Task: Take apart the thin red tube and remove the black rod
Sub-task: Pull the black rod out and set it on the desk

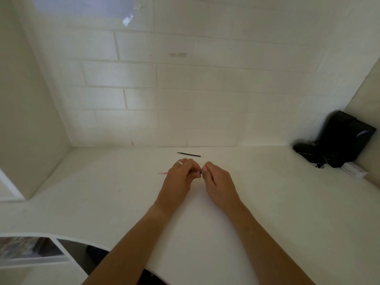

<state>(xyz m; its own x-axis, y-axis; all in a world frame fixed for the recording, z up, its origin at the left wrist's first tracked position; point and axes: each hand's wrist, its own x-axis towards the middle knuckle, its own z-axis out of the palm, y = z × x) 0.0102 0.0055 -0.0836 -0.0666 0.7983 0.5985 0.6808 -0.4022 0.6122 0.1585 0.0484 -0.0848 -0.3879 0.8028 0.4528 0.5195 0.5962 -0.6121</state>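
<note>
My left hand (pixel 181 175) is closed around a thin red tube (pixel 162 173); only its pink-red tip sticks out to the left of my fingers. My right hand (pixel 218 179) pinches a small dark end piece (pixel 199 172) at the tube's right end, fingertips nearly touching those of my left hand. A thin black rod (pixel 189 154) lies flat on the white table, just beyond my hands and near the wall. Most of the tube is hidden inside my left hand.
A white tiled wall rises right behind the table (pixel 267 202). A black bag with cords (pixel 337 140) sits in the far right corner, with a white packet (pixel 352 170) beside it. A photo print (pixel 30 248) lies at the near left edge.
</note>
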